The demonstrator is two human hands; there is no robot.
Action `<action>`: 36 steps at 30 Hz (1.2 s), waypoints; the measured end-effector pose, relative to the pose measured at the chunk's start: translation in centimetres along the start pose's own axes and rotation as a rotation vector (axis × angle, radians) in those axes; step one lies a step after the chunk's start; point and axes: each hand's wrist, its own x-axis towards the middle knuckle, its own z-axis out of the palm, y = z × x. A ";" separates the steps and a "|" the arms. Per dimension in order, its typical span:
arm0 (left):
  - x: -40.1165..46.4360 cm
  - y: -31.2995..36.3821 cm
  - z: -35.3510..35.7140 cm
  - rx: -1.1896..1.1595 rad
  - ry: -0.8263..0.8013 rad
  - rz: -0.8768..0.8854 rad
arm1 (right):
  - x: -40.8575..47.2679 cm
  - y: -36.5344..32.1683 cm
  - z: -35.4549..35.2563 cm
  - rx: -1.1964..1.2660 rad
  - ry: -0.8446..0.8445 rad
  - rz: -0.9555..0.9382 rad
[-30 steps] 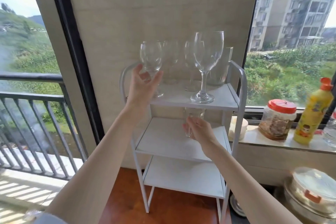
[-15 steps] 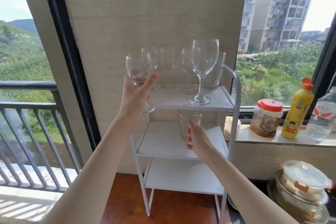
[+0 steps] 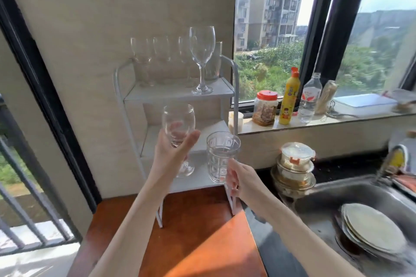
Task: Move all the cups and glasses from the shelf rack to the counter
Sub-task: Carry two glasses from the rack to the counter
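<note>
A white three-tier shelf rack point(image 3: 234, 87) stands on an orange-brown counter point(image 3: 202, 243) against a beige tiled wall, with a black-framed glass door and a balcony railing to its left and a wide window to its right looking out on a block of flats and green scrub. On the rack's top tier a tall wine glass point(image 3: 202, 58) stands at the front edge, with a row of stemmed glasses point(image 3: 162, 60) behind it and a straight glass point(image 3: 213, 60) at the back right corner (how many stand in that back row is hard to count through the reflections). Along the window sill stand a red-lidded jar point(image 3: 265, 107), a yellow squeeze bottle point(image 3: 288, 96) and a clear water bottle point(image 3: 310, 99). Below the sill a stack of lidded glass containers point(image 3: 296, 164) sits beside a steel sink point(image 3: 315, 200) that holds stacked plates point(image 3: 371, 229). Both bare forearms reach up from the bottom of the view, in front of the rack's lower tiers. The left hand point(image 3: 173, 153) grips a stemmed glass point(image 3: 178, 125) at the base of its bowl, thumb raised alongside, the foot hanging below the palm. The right hand point(image 3: 244, 183) is wrapped around the lower part of a patterned tumbler point(image 3: 221, 157), held upright just beside the stemmed glass; both glasses are in the air above the counter.
</note>
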 end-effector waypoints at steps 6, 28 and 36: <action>-6.3 -2.4 6.6 0.023 -0.176 -0.069 | -8.7 3.2 -8.4 -0.038 0.127 0.004; -39.8 4.3 56.2 -0.277 -1.012 -0.209 | -56.2 8.2 -47.0 0.052 1.042 0.058; -49.0 6.4 72.7 -0.339 -1.271 -0.179 | -66.3 9.8 -58.7 0.178 1.320 0.069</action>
